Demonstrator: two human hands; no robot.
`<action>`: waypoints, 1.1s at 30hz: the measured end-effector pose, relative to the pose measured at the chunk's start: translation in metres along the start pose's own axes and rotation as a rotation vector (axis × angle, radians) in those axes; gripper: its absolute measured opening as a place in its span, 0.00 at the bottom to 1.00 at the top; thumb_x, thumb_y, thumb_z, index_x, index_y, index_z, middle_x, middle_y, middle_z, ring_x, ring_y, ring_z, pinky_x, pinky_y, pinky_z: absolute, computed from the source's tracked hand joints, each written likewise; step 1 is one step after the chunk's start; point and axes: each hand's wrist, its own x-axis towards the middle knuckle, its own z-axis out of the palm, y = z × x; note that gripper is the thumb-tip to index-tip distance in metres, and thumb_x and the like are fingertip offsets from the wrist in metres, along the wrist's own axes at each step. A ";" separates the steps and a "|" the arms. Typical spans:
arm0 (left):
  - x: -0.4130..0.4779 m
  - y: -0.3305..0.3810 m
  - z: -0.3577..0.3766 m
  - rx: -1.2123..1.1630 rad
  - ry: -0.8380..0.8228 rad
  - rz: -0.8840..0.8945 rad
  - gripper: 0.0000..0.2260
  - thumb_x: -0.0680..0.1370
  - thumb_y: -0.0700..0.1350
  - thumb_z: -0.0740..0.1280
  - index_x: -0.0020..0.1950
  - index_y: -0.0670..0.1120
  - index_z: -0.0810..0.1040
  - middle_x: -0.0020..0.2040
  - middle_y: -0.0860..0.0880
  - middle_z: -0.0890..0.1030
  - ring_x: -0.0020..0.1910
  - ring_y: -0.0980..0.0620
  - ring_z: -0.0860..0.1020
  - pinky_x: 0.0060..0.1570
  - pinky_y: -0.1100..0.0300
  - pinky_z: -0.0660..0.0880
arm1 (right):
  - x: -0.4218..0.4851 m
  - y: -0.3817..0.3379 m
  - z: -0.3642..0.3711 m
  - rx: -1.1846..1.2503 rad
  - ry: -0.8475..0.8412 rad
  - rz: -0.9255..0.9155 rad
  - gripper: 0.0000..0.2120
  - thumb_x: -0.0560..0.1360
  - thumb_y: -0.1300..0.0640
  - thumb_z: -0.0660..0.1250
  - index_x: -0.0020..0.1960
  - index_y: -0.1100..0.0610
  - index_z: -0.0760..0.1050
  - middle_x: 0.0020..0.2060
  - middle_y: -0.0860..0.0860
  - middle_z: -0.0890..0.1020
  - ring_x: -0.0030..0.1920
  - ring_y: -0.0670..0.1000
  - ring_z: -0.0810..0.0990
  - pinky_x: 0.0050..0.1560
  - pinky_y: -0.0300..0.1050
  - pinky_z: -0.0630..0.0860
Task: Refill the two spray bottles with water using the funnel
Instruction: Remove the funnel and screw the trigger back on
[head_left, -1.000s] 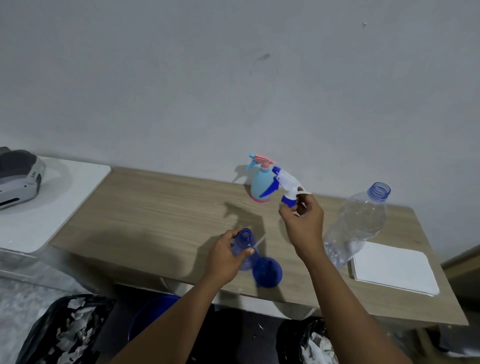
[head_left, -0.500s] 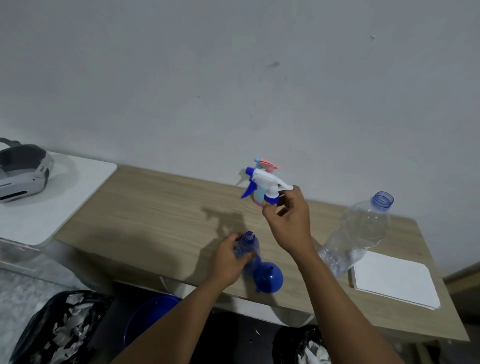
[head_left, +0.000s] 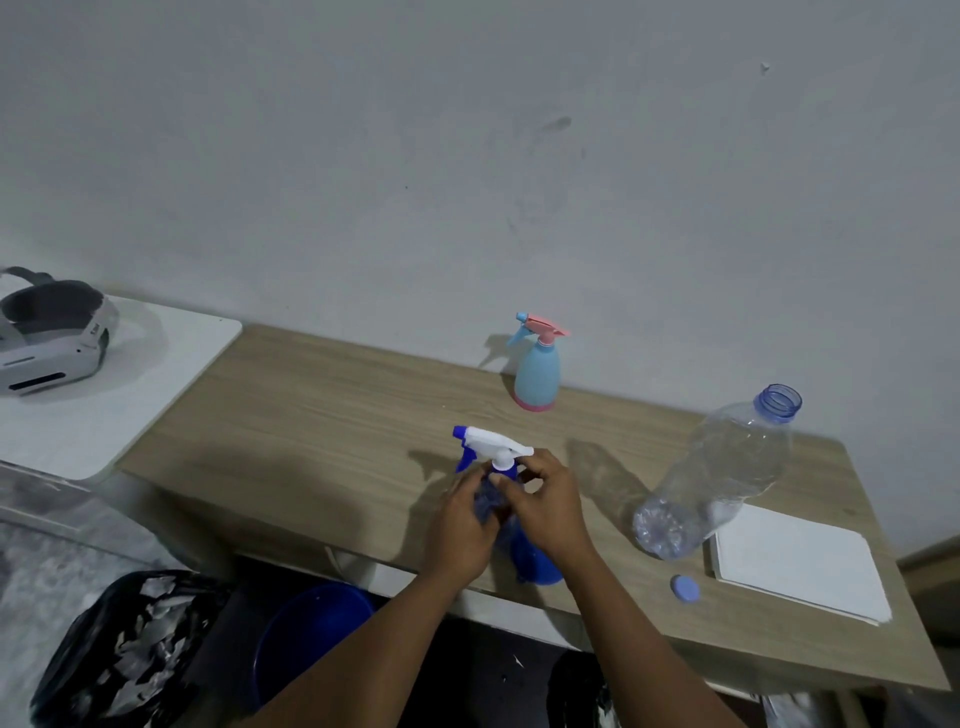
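Blue spray bottle (head_left: 491, 506) stands near the front edge of the wooden table (head_left: 311, 415), at the middle of the view. Most of its body is hidden between the two hands, so its fill level cannot be made out. The blue funnel (head_left: 537, 566) lies just beside it at 5 o'clock, half covered by the right wrist.

A white headset (head_left: 49, 338) rests on a white side table (head_left: 104, 415) at 10 o'clock, cut off by the left edge. A black bin bag (head_left: 119, 644) sits at 8 o'clock, and a blue bucket (head_left: 311, 629) shows under the table at 7 o'clock. The pale blue and pink spray bottle (head_left: 537, 371) stands upright by the wall at 1 o'clock, well apart. At 3 o'clock an uncapped clear water bottle (head_left: 722, 473) stands touching a white paper pad (head_left: 800, 564). Its blue cap (head_left: 684, 588) lies at 4 o'clock.

The left hand (head_left: 460, 530) wraps its fingers round the bottle's body. The right hand (head_left: 545, 506) pinches the collar of the white and blue trigger head (head_left: 491, 447), which sits on the bottle's neck with its nozzle pointing to 9 o'clock.
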 end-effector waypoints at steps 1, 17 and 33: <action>-0.001 0.003 -0.001 0.007 0.002 0.004 0.26 0.74 0.33 0.66 0.58 0.64 0.76 0.52 0.59 0.83 0.51 0.62 0.81 0.53 0.60 0.79 | -0.001 0.002 0.001 0.009 -0.005 0.005 0.12 0.70 0.63 0.74 0.53 0.54 0.84 0.48 0.49 0.83 0.47 0.45 0.80 0.48 0.39 0.77; 0.005 -0.011 0.001 0.000 -0.009 -0.019 0.22 0.74 0.44 0.71 0.66 0.57 0.75 0.58 0.58 0.80 0.59 0.57 0.79 0.60 0.54 0.77 | -0.004 0.003 -0.005 0.137 -0.011 0.104 0.08 0.72 0.65 0.73 0.50 0.57 0.81 0.41 0.53 0.82 0.41 0.52 0.82 0.37 0.43 0.79; 0.010 -0.016 0.000 0.021 0.002 -0.023 0.17 0.72 0.39 0.69 0.54 0.59 0.77 0.49 0.56 0.83 0.49 0.55 0.82 0.48 0.58 0.78 | -0.006 0.005 0.014 0.117 0.150 0.129 0.11 0.67 0.61 0.78 0.44 0.56 0.76 0.37 0.46 0.80 0.37 0.42 0.78 0.40 0.45 0.77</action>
